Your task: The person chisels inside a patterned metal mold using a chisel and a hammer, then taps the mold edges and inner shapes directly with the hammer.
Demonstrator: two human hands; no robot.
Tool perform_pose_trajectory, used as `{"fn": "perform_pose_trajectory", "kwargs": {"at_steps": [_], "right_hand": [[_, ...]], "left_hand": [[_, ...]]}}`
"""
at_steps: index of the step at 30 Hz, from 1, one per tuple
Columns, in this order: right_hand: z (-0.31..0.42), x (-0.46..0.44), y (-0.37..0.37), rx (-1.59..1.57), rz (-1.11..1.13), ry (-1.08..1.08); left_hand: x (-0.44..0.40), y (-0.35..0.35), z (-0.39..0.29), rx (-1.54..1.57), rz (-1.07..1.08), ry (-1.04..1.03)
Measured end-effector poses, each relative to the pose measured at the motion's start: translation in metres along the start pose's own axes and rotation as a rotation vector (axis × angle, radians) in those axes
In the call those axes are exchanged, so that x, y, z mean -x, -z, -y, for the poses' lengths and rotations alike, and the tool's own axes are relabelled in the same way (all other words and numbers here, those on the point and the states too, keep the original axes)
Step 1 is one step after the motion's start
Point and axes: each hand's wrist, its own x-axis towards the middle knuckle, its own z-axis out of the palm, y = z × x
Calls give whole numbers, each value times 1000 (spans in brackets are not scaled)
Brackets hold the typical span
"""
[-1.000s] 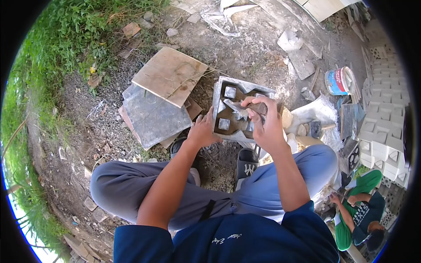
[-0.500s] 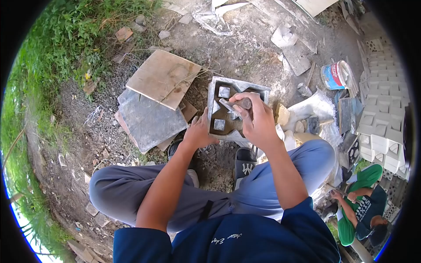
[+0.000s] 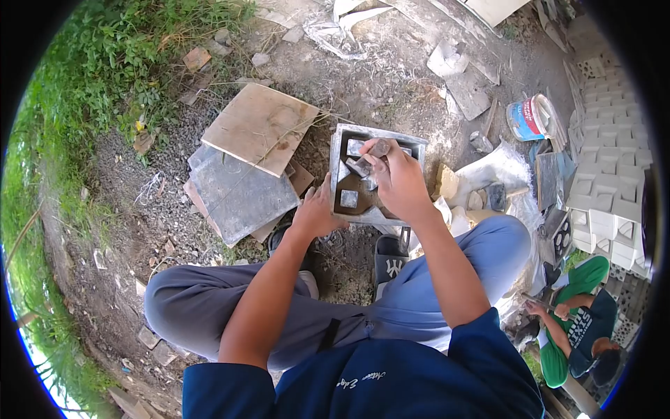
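Note:
A grey metal mould (image 3: 342, 162), box-shaped with square blocks inside, stands on the ground in front of my feet. My left hand (image 3: 315, 212) grips its lower left corner, fingers along the outside wall and thumb at the near side. Inside the frame, my right hand (image 3: 400, 183) is closed around a small trowel-like tool (image 3: 379, 147) with a round-ended handle. The tool's flat grey end (image 3: 359, 167) points down among the blocks; its tip is partly hidden. One square block (image 3: 350, 199) shows at the lower left and another (image 3: 354, 147) at the upper left.
Flat boards (image 3: 262, 126) lie stacked to the left. A paint bucket (image 3: 528, 119) and a whitish plastic sack (image 3: 497, 171) are to the right. Pale patterned blocks (image 3: 608, 160) are stacked at far right. Another person (image 3: 586, 328) sits at lower right, holding a stick-like thing.
My right hand has shifted slightly left and up, tilting the tool's handle more upright. My left hand stays at the mould's corner.

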Motion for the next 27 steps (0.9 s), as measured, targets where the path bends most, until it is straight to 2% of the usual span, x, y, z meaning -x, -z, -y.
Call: {"fn": "perform_pose_trajectory", "kwargs": {"at_steps": [4,5,8,9,12,13,16,20,22,26,27], "right_hand": [[5,10,-5,-38,-92,130],[1,8,-9,62,-46,53],[-9,2,-12,87,-18,20],[4,3,-3,7,7,-30],[2,8,-8,-111,-87,71],[-2,8,-10,-102,-48,-20],[-14,1,-13,-41,-57,-48],[0,11,-9,-24,-129,103],[-5,6,-12,55,-114,84],[2,9,-11,-58,-68,7],[4,10,-11,-50,-121,98]], "left_hand": [[4,-9,3,2,-34,27],[4,-8,2,21,-44,13],[1,-7,6,0,-44,-33],[0,-3,3,15,-16,-13],[5,-5,0,-16,-9,53],[5,-4,0,17,-15,40],[1,-4,3,-6,-43,-23],[11,-17,9,12,-19,-9],[6,-9,6,25,-29,-15],[-1,-7,6,-25,-30,-9],[2,-7,5,-19,-20,-1]]}}
